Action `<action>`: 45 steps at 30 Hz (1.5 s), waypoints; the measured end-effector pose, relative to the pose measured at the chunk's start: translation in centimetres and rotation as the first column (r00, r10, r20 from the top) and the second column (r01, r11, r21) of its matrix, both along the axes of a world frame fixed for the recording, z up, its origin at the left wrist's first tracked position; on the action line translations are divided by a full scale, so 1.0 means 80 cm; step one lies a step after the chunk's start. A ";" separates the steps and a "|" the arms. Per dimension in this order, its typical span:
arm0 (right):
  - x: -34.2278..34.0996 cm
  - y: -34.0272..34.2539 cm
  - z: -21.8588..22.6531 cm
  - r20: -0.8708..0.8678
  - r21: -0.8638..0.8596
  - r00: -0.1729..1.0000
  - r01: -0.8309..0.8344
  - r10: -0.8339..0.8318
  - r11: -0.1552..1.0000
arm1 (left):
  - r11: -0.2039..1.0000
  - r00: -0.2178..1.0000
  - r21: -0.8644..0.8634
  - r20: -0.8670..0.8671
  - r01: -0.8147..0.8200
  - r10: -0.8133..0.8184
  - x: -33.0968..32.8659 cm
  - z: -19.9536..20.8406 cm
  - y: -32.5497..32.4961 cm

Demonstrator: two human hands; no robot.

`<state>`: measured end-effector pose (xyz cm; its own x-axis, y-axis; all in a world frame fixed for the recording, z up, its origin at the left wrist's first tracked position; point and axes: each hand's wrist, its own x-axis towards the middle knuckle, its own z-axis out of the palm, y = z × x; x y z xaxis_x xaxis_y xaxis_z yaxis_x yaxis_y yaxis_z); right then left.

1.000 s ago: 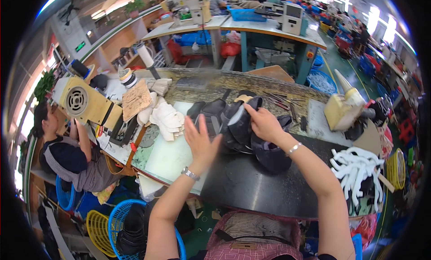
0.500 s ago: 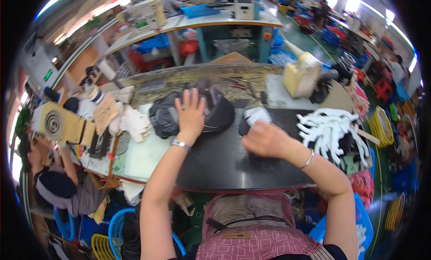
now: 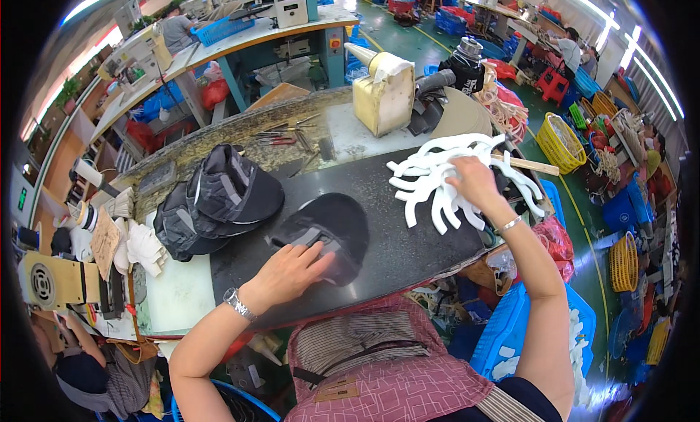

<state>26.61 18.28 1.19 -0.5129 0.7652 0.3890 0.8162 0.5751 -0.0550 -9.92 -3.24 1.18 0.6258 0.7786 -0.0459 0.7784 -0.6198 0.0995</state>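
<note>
A black cap (image 3: 341,214) with a grey stripe lies brim-up and slightly blurred in the middle of the dark work surface (image 3: 394,254). My left hand (image 3: 292,275) grips its near left edge, fingers over the striped part. Farther left, more black caps (image 3: 235,188) with grey stripes are stacked together. To the right, my right hand (image 3: 475,183) is closed at a heap of white curved foam strips (image 3: 430,167), its fingertips on one of them. The heap hides part of what the fingers hold.
Behind the strips stand a cream block with a cone (image 3: 383,94) and a black bottle (image 3: 464,64). A wooden stick (image 3: 536,164) juts from the heap. Pliers-like tools (image 3: 283,139) lie at the back; white gloves (image 3: 146,247) at left. A blue crate (image 3: 503,342) sits below right.
The view has swung right. My left hand has left the stacked caps and grips a single cap. My right hand has gone from a small white piece to the foam strips.
</note>
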 end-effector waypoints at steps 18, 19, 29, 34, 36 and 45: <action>-0.001 -0.033 -0.049 0.015 0.080 1.000 -0.025 0.024 0.996 | 0.857 0.724 -0.192 0.466 -0.478 0.509 0.279 -0.070 0.274; -0.001 -0.038 -0.052 0.014 0.071 1.000 -0.025 0.024 0.997 | 0.855 0.725 -0.200 0.460 -0.478 0.513 0.276 -0.066 0.274; -0.002 -0.038 -0.046 -0.032 -0.027 0.999 0.035 -0.036 0.999 | 0.675 0.018 -0.592 0.758 0.441 0.653 0.190 0.088 0.207; -0.060 -0.088 0.024 -0.874 -0.453 0.444 -0.590 -0.200 0.668 | 0.870 0.100 -0.491 0.869 0.043 0.485 0.163 0.055 0.153; -0.089 -0.129 0.047 -0.846 -0.533 0.476 -0.742 -0.240 0.408 | 0.857 0.169 -0.513 0.841 -0.054 0.514 0.144 0.061 0.120; -0.173 -0.158 0.056 -0.242 -0.533 0.525 -0.774 0.816 0.341 | 1.000 0.912 0.009 0.410 -0.017 0.011 -0.008 0.005 0.003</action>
<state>12.79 5.61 5.70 -0.9992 0.0240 0.0312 0.0030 0.8362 -0.5485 -10.55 -3.00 1.60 0.5767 0.7863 0.2216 0.6795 -0.6123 0.4043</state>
